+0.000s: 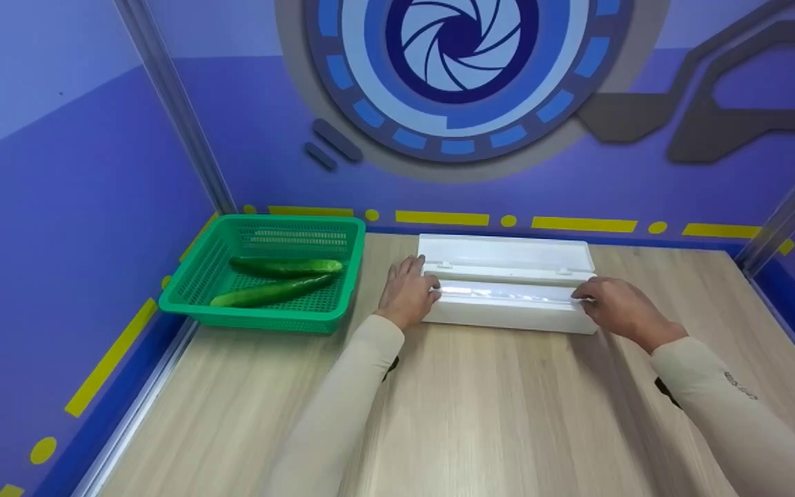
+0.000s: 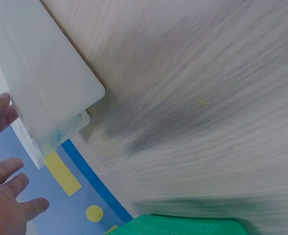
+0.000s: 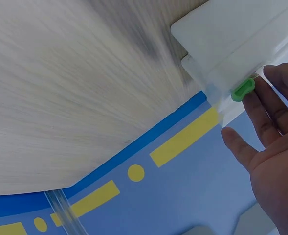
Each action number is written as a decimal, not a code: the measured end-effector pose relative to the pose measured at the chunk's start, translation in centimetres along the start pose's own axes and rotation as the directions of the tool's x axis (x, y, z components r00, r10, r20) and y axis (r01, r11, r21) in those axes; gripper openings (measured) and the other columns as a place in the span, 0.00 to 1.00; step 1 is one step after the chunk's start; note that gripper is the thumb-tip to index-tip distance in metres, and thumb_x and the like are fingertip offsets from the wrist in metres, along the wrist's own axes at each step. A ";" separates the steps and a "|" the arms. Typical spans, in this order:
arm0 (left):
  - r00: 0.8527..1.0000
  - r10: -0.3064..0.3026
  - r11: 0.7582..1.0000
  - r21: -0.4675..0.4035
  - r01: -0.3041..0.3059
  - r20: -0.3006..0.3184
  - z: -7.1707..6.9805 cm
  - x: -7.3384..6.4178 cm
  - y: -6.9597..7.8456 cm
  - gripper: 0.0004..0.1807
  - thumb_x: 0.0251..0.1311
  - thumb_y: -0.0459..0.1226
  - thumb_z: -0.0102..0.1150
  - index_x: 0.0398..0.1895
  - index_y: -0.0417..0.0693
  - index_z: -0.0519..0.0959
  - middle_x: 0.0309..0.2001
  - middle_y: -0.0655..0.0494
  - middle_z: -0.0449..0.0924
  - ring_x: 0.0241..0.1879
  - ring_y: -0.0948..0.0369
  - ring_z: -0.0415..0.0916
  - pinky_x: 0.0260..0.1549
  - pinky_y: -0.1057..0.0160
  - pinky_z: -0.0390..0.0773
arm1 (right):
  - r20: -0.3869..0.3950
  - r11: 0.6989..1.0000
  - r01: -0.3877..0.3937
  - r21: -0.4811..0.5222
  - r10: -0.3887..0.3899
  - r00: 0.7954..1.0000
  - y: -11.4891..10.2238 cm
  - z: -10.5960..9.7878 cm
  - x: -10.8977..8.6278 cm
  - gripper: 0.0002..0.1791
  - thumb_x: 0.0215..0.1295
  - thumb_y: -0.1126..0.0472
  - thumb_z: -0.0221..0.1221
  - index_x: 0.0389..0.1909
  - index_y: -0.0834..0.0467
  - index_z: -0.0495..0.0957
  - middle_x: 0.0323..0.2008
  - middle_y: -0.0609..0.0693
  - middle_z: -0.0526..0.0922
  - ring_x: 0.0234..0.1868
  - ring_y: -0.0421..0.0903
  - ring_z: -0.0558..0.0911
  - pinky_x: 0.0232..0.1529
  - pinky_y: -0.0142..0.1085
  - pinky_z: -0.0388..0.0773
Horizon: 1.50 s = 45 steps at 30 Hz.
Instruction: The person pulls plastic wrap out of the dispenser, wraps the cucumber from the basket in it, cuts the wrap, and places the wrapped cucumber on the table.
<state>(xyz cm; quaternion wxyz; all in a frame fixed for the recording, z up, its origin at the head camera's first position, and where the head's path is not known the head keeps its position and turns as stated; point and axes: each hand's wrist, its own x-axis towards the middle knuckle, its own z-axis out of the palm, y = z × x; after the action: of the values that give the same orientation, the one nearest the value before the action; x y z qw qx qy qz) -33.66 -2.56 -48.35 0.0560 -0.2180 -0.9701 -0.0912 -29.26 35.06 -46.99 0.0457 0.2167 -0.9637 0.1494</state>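
Observation:
A white plastic wrap dispenser box (image 1: 508,317) lies on the table with its lid (image 1: 508,254) raised at the back. Shiny clear film (image 1: 501,294) stretches along its top, between both hands. My left hand (image 1: 406,293) holds the box's left end, thumb and forefinger at its upper edge, the other fingers spread. In the left wrist view, those two fingertips meet the box edge. My right hand (image 1: 622,307) is at the right end. There, in the right wrist view, its thumb and forefinger pinch a small green slider (image 3: 243,90), which the fingers hide in the head view.
To the left of the box stands a green plastic basket (image 1: 266,324), holding two cucumbers (image 1: 286,267). A wooden tabletop (image 1: 494,414) reaches from the box toward me. Blue-purple walls (image 1: 94,228) close in the back and both sides.

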 end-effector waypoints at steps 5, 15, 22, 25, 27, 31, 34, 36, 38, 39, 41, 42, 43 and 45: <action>0.999 0.030 1.000 0.008 -0.030 -0.039 0.2 -0.1 0.0 0.11 0.77 0.42 0.62 0.50 0.50 0.91 0.74 0.44 0.72 0.76 0.45 0.63 0.74 0.42 0.60 | -0.003 1.000 0.008 -0.009 -0.008 1.000 0.0 0.2 0.0 0.09 0.66 0.76 0.65 0.45 0.69 0.88 0.42 0.61 0.89 0.46 0.62 0.86 0.50 0.59 0.82; 0.997 0.022 0.999 0.046 -0.019 -0.068 0.5 0.2 0.5 0.11 0.77 0.41 0.62 0.47 0.48 0.91 0.68 0.48 0.78 0.72 0.50 0.69 0.71 0.50 0.67 | 0.004 1.000 0.009 -0.012 -0.009 1.000 -0.1 0.1 0.2 0.09 0.64 0.78 0.65 0.43 0.68 0.88 0.40 0.61 0.89 0.43 0.61 0.86 0.49 0.58 0.83; 0.993 0.047 0.993 0.112 -0.034 -0.110 0.8 0.3 0.7 0.11 0.79 0.37 0.59 0.49 0.40 0.88 0.61 0.48 0.81 0.63 0.51 0.74 0.62 0.53 0.76 | -0.015 0.999 -0.029 -0.013 0.029 0.999 -0.1 0.3 0.2 0.09 0.66 0.78 0.64 0.44 0.69 0.88 0.41 0.62 0.88 0.45 0.62 0.86 0.50 0.59 0.83; 0.992 0.052 0.992 0.117 -0.038 -0.113 1.0 0.3 0.7 0.12 0.80 0.36 0.56 0.51 0.37 0.86 0.59 0.47 0.80 0.61 0.51 0.75 0.60 0.55 0.77 | -0.052 0.999 -0.032 -0.023 0.031 0.998 -0.1 0.5 0.0 0.08 0.68 0.77 0.63 0.44 0.68 0.87 0.42 0.62 0.88 0.45 0.62 0.85 0.49 0.58 0.83; 0.991 0.051 0.993 0.109 -0.038 -0.121 1.0 0.4 0.7 0.12 0.80 0.35 0.56 0.52 0.36 0.84 0.58 0.46 0.80 0.59 0.51 0.75 0.58 0.55 0.78 | -0.088 0.999 -0.023 -0.029 0.020 0.996 -0.1 0.6 0.0 0.08 0.68 0.77 0.63 0.44 0.68 0.87 0.42 0.62 0.87 0.45 0.62 0.85 0.48 0.58 0.83; 0.989 0.040 0.991 0.130 -0.022 -0.144 0.9 0.5 0.7 0.13 0.80 0.36 0.56 0.54 0.35 0.83 0.56 0.46 0.79 0.57 0.51 0.75 0.53 0.56 0.80 | -0.157 0.999 -0.005 -0.040 -0.001 0.988 -0.3 0.6 0.0 0.09 0.68 0.78 0.63 0.46 0.68 0.86 0.43 0.63 0.87 0.47 0.63 0.85 0.47 0.59 0.83; 0.987 0.022 0.985 0.175 0.007 -0.162 0.8 0.7 0.9 0.11 0.77 0.34 0.59 0.55 0.36 0.83 0.54 0.47 0.78 0.55 0.53 0.75 0.48 0.59 0.81 | -0.206 0.998 0.009 -0.061 -0.022 0.978 -0.4 0.5 0.1 0.09 0.68 0.78 0.64 0.46 0.67 0.86 0.44 0.62 0.88 0.47 0.63 0.85 0.47 0.59 0.83; 0.985 0.007 0.985 0.171 0.024 -0.174 0.7 0.8 1.0 0.11 0.75 0.32 0.60 0.55 0.35 0.83 0.53 0.47 0.77 0.52 0.54 0.76 0.45 0.61 0.82 | -0.240 0.998 0.021 -0.066 -0.036 0.970 -0.4 0.6 0.2 0.09 0.68 0.78 0.64 0.45 0.66 0.86 0.43 0.62 0.88 0.46 0.62 0.86 0.45 0.58 0.84; 0.984 -0.015 0.993 0.112 0.036 -0.180 0.6 0.9 1.1 0.09 0.74 0.28 0.59 0.53 0.34 0.82 0.50 0.46 0.75 0.46 0.56 0.79 0.40 0.62 0.83 | -0.267 0.998 0.028 -0.061 -0.044 0.963 -0.4 0.7 0.2 0.09 0.68 0.78 0.64 0.45 0.66 0.86 0.42 0.61 0.88 0.45 0.62 0.87 0.44 0.58 0.84; 0.983 -0.028 0.997 0.064 0.040 -0.181 0.5 0.9 1.2 0.09 0.74 0.27 0.58 0.52 0.34 0.82 0.49 0.46 0.75 0.44 0.56 0.80 0.39 0.62 0.83 | -0.277 0.998 0.030 -0.052 -0.044 0.960 -0.4 0.7 0.2 0.09 0.68 0.78 0.63 0.45 0.66 0.85 0.42 0.61 0.87 0.44 0.62 0.87 0.44 0.58 0.84; 0.981 -0.054 0.997 -0.061 0.044 -0.186 0.4 1.0 1.2 0.07 0.75 0.26 0.57 0.49 0.33 0.82 0.47 0.45 0.75 0.41 0.55 0.82 0.40 0.62 0.84 | -0.288 0.999 0.029 -0.023 -0.035 0.957 -0.4 0.7 0.2 0.10 0.68 0.80 0.62 0.46 0.67 0.84 0.42 0.61 0.86 0.43 0.62 0.87 0.44 0.58 0.84; 0.979 -0.065 0.991 -0.125 0.041 -0.191 0.4 1.0 1.2 0.06 0.75 0.26 0.57 0.48 0.33 0.81 0.45 0.44 0.76 0.40 0.54 0.82 0.40 0.61 0.84 | -0.290 1.000 0.026 -0.008 -0.027 0.957 -0.4 0.8 0.2 0.11 0.68 0.80 0.62 0.46 0.67 0.84 0.42 0.62 0.86 0.44 0.62 0.87 0.44 0.58 0.84; 0.979 -0.076 0.981 -0.189 0.039 -0.191 0.3 1.0 1.2 0.05 0.76 0.26 0.56 0.46 0.33 0.81 0.44 0.44 0.77 0.41 0.53 0.83 0.42 0.60 0.84 | -0.292 1.000 0.024 0.007 -0.021 0.956 -0.4 0.8 0.1 0.11 0.67 0.81 0.62 0.46 0.67 0.83 0.42 0.62 0.85 0.44 0.62 0.87 0.45 0.58 0.84; 0.976 -0.103 0.951 -0.305 0.042 -0.190 0.3 1.0 1.0 0.05 0.76 0.27 0.55 0.44 0.34 0.82 0.42 0.44 0.80 0.45 0.50 0.83 0.46 0.58 0.83 | -0.298 0.999 0.024 0.026 -0.016 0.955 -0.3 0.8 0.1 0.12 0.66 0.82 0.62 0.46 0.68 0.83 0.42 0.62 0.85 0.44 0.62 0.87 0.45 0.58 0.84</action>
<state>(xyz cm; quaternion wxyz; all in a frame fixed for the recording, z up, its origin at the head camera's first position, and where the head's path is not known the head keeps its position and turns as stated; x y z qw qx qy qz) -34.14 -1.16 -48.35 0.1177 -0.1776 -0.9415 -0.2610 -29.26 34.50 -47.63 0.1884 0.2022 -0.9413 0.1940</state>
